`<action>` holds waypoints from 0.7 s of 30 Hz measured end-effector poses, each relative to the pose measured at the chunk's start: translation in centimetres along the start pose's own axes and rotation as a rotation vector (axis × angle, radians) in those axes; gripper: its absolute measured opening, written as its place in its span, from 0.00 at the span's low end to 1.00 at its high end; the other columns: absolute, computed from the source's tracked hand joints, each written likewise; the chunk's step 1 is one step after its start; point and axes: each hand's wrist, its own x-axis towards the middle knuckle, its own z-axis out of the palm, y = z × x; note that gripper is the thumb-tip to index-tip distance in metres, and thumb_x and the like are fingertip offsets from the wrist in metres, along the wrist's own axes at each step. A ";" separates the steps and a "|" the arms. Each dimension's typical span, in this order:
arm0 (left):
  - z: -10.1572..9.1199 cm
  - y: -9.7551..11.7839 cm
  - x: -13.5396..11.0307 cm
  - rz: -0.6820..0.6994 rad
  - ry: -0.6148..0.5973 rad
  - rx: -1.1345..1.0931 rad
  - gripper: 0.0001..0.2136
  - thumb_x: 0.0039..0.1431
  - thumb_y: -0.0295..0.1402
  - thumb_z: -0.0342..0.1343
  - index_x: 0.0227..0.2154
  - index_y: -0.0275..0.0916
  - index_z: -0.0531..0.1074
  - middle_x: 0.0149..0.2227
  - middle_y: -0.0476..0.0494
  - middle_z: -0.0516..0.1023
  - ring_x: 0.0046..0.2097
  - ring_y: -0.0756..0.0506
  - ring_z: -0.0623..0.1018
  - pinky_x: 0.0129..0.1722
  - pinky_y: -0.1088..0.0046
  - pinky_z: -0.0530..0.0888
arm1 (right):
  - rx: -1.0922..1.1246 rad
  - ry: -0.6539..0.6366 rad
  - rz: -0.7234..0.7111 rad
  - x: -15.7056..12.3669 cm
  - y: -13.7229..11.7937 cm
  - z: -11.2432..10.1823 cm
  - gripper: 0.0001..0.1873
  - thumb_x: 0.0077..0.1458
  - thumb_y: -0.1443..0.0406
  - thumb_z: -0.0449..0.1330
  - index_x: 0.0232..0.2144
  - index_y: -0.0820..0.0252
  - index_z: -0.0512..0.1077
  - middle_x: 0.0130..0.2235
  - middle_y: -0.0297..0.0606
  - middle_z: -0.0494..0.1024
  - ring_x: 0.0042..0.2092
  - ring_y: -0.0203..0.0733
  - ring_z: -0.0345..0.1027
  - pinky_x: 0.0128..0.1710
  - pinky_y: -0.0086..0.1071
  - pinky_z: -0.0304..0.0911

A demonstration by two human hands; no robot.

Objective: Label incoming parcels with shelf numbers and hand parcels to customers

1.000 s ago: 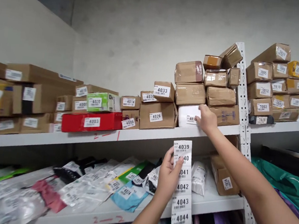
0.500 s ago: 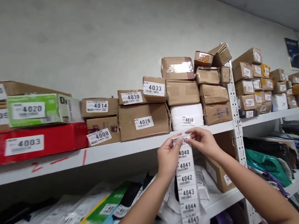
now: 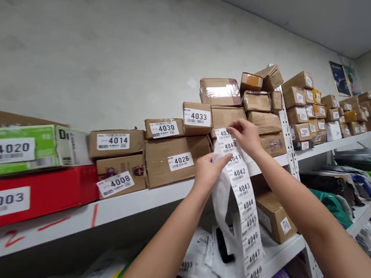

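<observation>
Parcel storeroom, numbered boxes (image 3: pixel 159 160), white shelving (image 3: pixel 125 206)

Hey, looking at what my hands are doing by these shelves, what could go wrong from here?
The label strip hangs in a long tail from your left hand, so it might snag on the lower shelf or twist. Your right hand is at its top label, which could crease or tear if pulled unevenly. The tilted box atop the stack may slide if bumped.
</observation>
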 end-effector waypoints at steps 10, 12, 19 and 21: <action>-2.5 0.3 -0.6 0.298 -0.163 0.066 0.21 0.48 0.54 0.61 0.20 0.39 0.76 0.31 0.43 0.76 0.37 0.43 0.75 0.39 0.69 0.70 | -0.217 0.015 -0.075 -0.4 -1.8 -1.4 0.24 0.53 0.64 0.66 0.53 0.61 0.71 0.54 0.52 0.70 0.46 0.49 0.70 0.42 0.41 0.69; -2.2 0.4 -0.6 0.227 -0.203 0.013 0.21 0.48 0.55 0.61 0.23 0.38 0.77 0.29 0.44 0.76 0.35 0.44 0.75 0.38 0.69 0.70 | 0.008 -0.155 -0.061 -2.5 -1.8 -2.0 0.18 0.53 0.57 0.65 0.42 0.62 0.75 0.43 0.45 0.77 0.40 0.44 0.72 0.36 0.36 0.69; 0.9 0.3 -0.1 0.165 0.063 -0.210 0.19 0.40 0.48 0.68 0.26 0.36 0.74 0.23 0.51 0.73 0.28 0.49 0.71 0.30 0.74 0.68 | 0.416 -0.130 0.073 -4.3 -0.3 -1.3 0.17 0.43 0.56 0.69 0.32 0.61 0.75 0.25 0.30 0.74 0.27 0.34 0.67 0.30 0.30 0.65; 1.5 0.4 0.3 0.231 0.157 -0.101 0.20 0.45 0.49 0.65 0.18 0.38 0.66 0.18 0.55 0.65 0.24 0.53 0.63 0.24 0.77 0.61 | 0.412 -0.085 0.067 -3.9 -0.4 -1.0 0.15 0.44 0.56 0.68 0.30 0.60 0.75 0.27 0.32 0.76 0.29 0.35 0.69 0.31 0.31 0.66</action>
